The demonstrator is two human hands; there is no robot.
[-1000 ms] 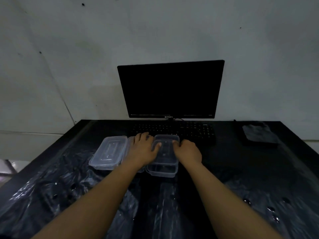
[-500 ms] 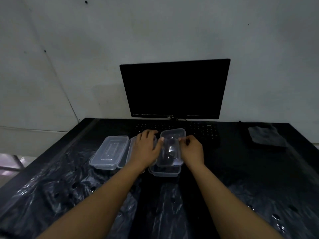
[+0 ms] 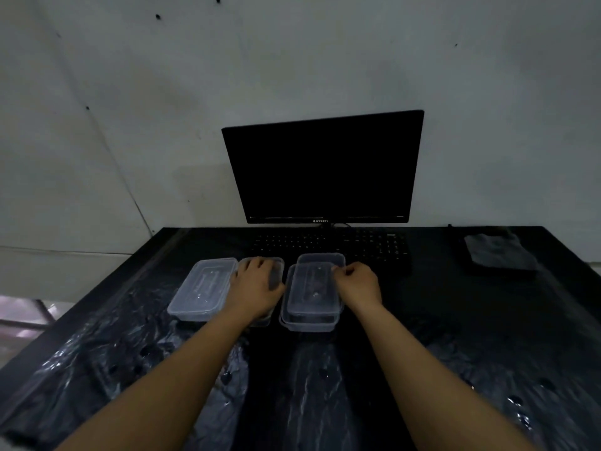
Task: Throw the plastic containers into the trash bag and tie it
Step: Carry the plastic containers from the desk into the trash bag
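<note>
Several clear plastic containers lie on the black table in front of the keyboard. The left container [image 3: 201, 288] lies alone. My left hand [image 3: 257, 289] rests on top of the middle container [image 3: 276, 263], covering most of it. On the right, the top container [image 3: 312, 284] sits slightly askew on a lower container [image 3: 307, 326]. My right hand [image 3: 357, 284] pinches the right rim of the top container. A shiny black trash bag [image 3: 97, 369] lies spread flat over the near part of the table, under my forearms.
A dark monitor [image 3: 325, 170] stands at the back against the wall, with a black keyboard [image 3: 357, 245] just behind the containers. A folded grey cloth [image 3: 497, 252] lies at the far right. The table's left edge [image 3: 81, 307] drops to the floor.
My left hand let go of the top container and moved left onto the middle container. The top container, lifted and tilted before, has come down onto the lower one, still held by my right hand.
</note>
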